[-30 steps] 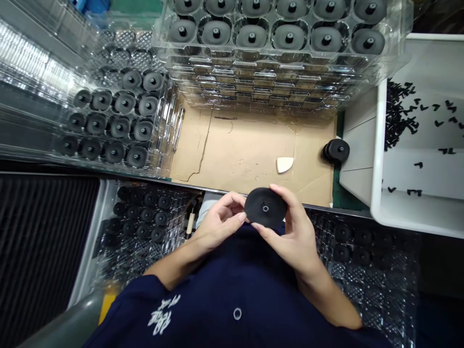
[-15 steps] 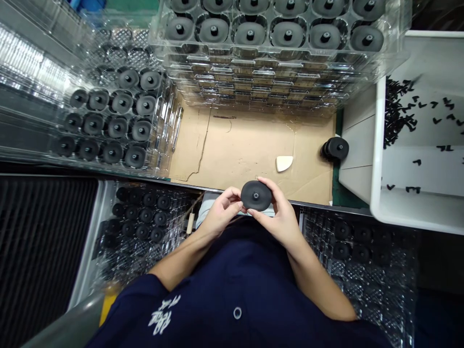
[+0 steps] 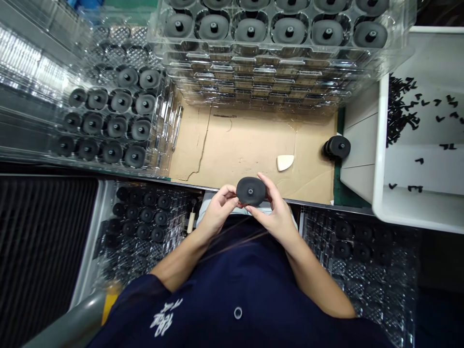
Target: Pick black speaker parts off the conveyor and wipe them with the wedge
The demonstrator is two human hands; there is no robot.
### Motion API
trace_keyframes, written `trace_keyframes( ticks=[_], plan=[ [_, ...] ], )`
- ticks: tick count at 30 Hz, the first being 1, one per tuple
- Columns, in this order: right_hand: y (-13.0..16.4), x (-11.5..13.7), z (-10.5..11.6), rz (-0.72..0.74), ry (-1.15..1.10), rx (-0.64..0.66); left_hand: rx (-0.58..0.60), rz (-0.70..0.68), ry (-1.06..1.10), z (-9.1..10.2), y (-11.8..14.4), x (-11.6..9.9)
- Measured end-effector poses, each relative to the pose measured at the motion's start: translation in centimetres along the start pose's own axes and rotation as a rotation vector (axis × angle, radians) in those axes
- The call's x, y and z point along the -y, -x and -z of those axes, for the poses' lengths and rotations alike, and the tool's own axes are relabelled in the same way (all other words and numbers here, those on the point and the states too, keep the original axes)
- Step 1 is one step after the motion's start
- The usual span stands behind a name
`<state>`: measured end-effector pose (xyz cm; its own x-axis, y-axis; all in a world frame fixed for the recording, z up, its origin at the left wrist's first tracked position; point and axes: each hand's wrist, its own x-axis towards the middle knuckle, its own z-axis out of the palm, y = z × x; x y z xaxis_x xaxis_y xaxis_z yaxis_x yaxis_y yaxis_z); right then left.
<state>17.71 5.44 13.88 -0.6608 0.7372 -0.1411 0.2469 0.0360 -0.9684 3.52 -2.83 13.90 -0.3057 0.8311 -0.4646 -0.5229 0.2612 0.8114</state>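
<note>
A black oval disc with a small raised stub at its centre [image 3: 251, 191] is held between my hands, just off the table's front edge. My left hand [image 3: 220, 208] pinches its left rim with thumb and fingers. My right hand [image 3: 273, 208] grips the right side, thumb below and a finger along the upper edge. On the cardboard [image 3: 232, 145] beyond lies a small cream-coloured wedge-shaped piece [image 3: 284, 162]. A short stack of similar black discs [image 3: 337, 147] sits at the cardboard's right edge.
Stacked clear plastic trays [image 3: 250, 72] with black discs stand at the back. Another disc-filled tray [image 3: 118, 126] is at left. A white bin [image 3: 379, 145] at right contains small black hooked pieces [image 3: 400, 106]. More trays sit low on both sides of me.
Both hands have shifted slightly left and up in view with the disc, which is tilted a little differently. Both hands keep their hold on it.
</note>
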Motion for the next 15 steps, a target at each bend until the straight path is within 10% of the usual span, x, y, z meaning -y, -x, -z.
trace_keyframes(
  ticks=[15],
  plan=[
    [0.00, 0.54, -0.16, -0.027, -0.071, -0.015, -0.043, -0.084, -0.154, 0.17, 0.31, -0.43]
  ],
)
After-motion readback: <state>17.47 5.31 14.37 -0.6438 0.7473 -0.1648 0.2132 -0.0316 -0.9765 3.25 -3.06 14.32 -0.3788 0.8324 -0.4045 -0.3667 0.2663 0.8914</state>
